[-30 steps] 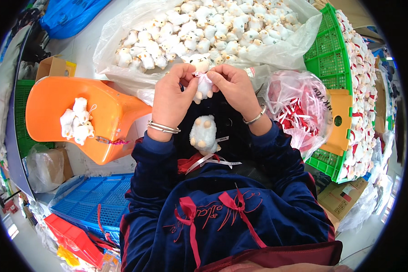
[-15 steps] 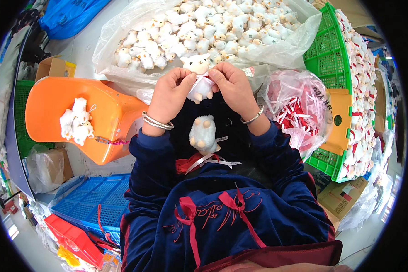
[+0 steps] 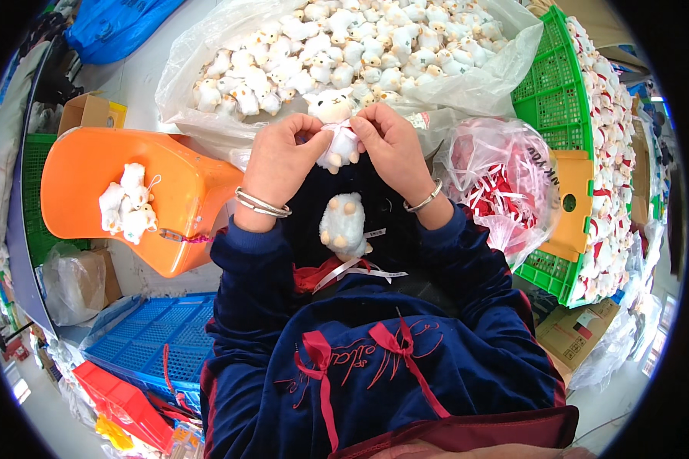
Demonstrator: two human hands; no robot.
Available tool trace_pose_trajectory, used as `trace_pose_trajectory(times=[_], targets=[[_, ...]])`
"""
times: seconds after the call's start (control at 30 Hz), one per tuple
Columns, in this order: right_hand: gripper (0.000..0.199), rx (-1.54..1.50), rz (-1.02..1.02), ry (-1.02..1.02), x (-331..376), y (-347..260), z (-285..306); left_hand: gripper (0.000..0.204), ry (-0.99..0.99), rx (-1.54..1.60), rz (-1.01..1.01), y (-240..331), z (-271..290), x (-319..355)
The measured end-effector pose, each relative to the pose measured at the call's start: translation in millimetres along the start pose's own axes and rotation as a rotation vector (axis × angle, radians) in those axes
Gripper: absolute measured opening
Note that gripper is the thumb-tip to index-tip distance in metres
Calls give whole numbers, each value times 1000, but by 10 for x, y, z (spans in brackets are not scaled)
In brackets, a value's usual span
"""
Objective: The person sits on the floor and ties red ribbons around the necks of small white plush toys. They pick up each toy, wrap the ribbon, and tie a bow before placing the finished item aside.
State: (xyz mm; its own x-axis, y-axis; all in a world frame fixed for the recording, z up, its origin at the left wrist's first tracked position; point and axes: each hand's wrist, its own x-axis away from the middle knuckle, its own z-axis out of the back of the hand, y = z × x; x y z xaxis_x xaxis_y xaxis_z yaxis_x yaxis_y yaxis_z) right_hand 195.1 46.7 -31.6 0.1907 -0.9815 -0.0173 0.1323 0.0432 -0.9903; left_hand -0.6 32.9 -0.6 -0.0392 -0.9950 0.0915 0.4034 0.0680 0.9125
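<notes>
A small white plush toy [image 3: 335, 149] with a cream face hangs upright in front of me, its face toward me. At its neck, my left hand [image 3: 289, 157] pinches a pale ribbon from the left, thumb against forefinger. From the other side my right hand [image 3: 390, 145] is closed the same way on the ribbon at the neck. The fingertips hide most of the ribbon. Below them, a second plush toy [image 3: 344, 224] lies on my dark lap with its feet up. Red fabric [image 3: 314, 275] with white ribbon ends [image 3: 352, 269] rests beneath it.
Beyond my hands, a large clear bag [image 3: 184, 84] holds many white plush toys. An orange chair [image 3: 69, 176] at left carries several more. To the right are a plastic bag of red and white ribbons [image 3: 497, 191] and a green crate [image 3: 551, 84]. A blue crate [image 3: 153, 329] lies lower left.
Both hands stay at the toy's neck and have shifted very slightly. The ribbon stretched across the neck shows less plainly now. The toy on my lap has not moved.
</notes>
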Motion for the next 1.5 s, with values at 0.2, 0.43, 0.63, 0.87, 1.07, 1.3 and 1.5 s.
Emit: trace_pose_trajectory(times=[0.2, 0.43, 0.63, 0.87, 1.07, 1.3, 1.5], targets=[[20, 65, 24, -4, 6, -72, -26, 21, 0, -247, -93, 265, 88, -37], [17, 160, 152, -2, 56, -121, -46, 16, -102, 97, 226, 303, 105, 38], [19, 223, 181, 4, 103, -212, -57, 18, -92, 260, 322, 265, 57, 123], [20, 152, 147, 2, 96, -135, -45, 19, 25, 435, 248, 127, -118, 219], [20, 111, 175, 6, 73, -21, -33, 15, 7, 645, 223, -59, -223, 306], [21, 107, 103, -43, 40, 17, 26, 16, 47, 696, 201, -144, -331, 298], [21, 148, 138, -58, 46, 6, -2, 24, 99, 536, 262, 18, -311, 236]])
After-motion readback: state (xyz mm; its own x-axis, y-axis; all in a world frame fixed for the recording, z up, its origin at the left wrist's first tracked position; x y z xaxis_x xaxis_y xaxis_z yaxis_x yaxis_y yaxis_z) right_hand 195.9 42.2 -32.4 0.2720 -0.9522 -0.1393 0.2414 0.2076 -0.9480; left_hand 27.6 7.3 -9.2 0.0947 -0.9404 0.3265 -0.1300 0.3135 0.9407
